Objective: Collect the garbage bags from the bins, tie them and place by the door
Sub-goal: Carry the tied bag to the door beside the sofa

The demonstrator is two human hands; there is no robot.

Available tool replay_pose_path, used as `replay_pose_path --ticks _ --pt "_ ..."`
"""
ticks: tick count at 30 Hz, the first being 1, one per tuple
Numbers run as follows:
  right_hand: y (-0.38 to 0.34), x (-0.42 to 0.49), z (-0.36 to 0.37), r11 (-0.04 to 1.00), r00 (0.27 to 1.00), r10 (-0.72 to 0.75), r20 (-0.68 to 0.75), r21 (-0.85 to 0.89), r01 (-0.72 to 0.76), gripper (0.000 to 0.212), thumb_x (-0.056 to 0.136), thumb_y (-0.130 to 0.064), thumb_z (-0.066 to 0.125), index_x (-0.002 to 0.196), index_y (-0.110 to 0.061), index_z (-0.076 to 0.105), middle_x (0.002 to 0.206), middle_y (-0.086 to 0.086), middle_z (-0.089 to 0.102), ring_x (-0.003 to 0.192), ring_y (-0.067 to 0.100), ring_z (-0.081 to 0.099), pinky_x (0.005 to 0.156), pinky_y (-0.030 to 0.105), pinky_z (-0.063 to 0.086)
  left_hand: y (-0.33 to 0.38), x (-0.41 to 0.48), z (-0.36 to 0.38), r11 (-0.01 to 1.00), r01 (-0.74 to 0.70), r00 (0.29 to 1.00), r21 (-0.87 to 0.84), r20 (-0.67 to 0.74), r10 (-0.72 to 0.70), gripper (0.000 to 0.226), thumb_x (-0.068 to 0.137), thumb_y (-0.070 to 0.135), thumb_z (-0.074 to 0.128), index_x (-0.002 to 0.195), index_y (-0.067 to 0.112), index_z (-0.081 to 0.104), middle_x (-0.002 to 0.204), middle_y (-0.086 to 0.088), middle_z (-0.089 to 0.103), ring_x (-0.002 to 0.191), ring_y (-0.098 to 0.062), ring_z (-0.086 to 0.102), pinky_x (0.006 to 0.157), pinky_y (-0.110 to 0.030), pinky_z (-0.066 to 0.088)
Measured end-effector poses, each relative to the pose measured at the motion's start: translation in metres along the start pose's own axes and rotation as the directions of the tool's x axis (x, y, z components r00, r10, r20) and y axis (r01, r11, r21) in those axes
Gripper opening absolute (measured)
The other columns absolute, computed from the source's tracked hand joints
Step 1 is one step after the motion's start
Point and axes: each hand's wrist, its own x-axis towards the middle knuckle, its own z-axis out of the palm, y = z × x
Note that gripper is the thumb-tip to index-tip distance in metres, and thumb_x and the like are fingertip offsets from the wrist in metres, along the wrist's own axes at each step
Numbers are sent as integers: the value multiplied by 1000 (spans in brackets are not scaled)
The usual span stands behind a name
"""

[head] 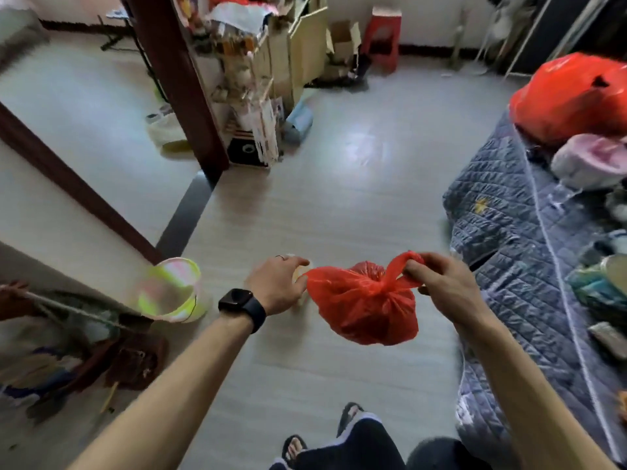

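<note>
We hold the red garbage bag (366, 310) in the air over the pale floor (339, 184), between our two hands and a little below them. Its full, rounded body hangs down, so the bulk points at the floor. The top is drawn out sideways, and the stretched line runs left to right from one hand to the other.

Our left hand (274, 286) pinches the left ear of the bag at its fingertips, with that strip pulled taut toward the body. Our right hand (437, 283) has thumb and fingers curled round the right ear, which rises from a gathered neck (390, 283) to a small loop at the fingers. The neck sits nearer the right hand than the left. We cannot tell whether a knot is finished there. The hands are apart, one at each side of the bag, at about the same height.

A dark watch (242, 308) is on the left wrist. A blurred yellow-green bin (173, 290) stands on the floor just left of the left hand. To the right is a bed with a grey-blue quilt (509, 232), and a larger red bag (573, 96) lies on its far end. A dark brown door frame (176, 79) stands ahead to the left, with cardboard boxes (305, 45) beyond it.
</note>
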Motion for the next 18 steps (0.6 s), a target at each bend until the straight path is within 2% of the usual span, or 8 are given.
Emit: replay_pose_path --ticks 2,5,9,13,18 --pt "-1 23 -6 999 999 15 -31 45 -14 9 91 -12 67 89 -18 74 86 4 75 79 15 67 73 30 53 7 41 -1 999 -45 998 24 44 44 41 94 38 51 134 30 55 135 -1 59 125 -21 53 101 -36 44" --pt "1 73 -21 997 997 42 -68 71 -37 10 91 -13 67 86 -18 74 78 -2 77 73 8 70 65 21 51 24 112 -4 995 -84 995 46 66 81 41 93 37 51 134 30 55 135 -1 59 126 -21 52 102 -36 43" --pt "-1 150 -44 995 994 64 -89 84 -57 13 91 -15 68 80 -18 74 80 1 75 72 12 65 69 29 51 48 198 -11 997 -66 996 42 63 64 41 94 38 52 134 32 54 135 -3 59 123 -24 54 101 -40 45" --pt "-11 225 -73 986 990 109 -95 138 -95 13 91 -16 68 80 -15 75 77 -2 75 74 12 66 72 30 52 67 267 -19 997 -44 993 61 109 37 41 94 38 52 135 31 54 134 -5 59 122 -24 55 101 -39 45" --pt "-20 320 -112 980 982 145 -121 153 -126 10 91 -17 66 87 -12 75 88 10 75 78 17 66 74 33 51 83 360 -26 999 -35 990 40 139 29 42 95 38 52 136 28 53 135 -6 59 126 -23 51 104 -37 42"
